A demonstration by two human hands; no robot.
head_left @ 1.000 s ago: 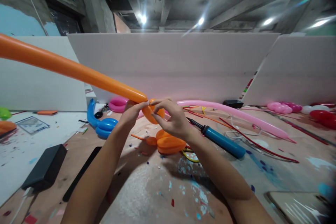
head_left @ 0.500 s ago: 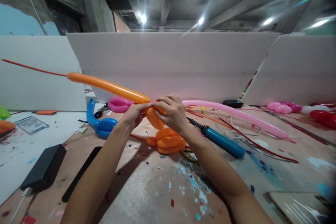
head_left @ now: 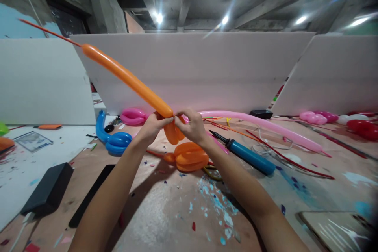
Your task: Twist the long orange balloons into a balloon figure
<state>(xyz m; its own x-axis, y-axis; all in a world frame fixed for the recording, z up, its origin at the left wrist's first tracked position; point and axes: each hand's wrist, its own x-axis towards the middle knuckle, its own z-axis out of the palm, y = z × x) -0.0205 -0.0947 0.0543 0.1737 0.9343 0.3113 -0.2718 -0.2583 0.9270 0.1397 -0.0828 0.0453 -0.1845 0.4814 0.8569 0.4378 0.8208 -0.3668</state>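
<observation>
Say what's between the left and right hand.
The long orange balloon: its bent lower part sits between the left hand and right hand, in the head view.

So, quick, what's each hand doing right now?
Left hand: closed, pinching the long orange balloon near its folded end.
Right hand: closed, pinching the same balloon right beside the left hand.

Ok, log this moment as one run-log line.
left hand: gripping long orange balloon | right hand: pinching its folded part | nearby: orange balloon bundle, blue pump

The held orange balloon [head_left: 126, 76] is smooth, glossy rubber.
</observation>
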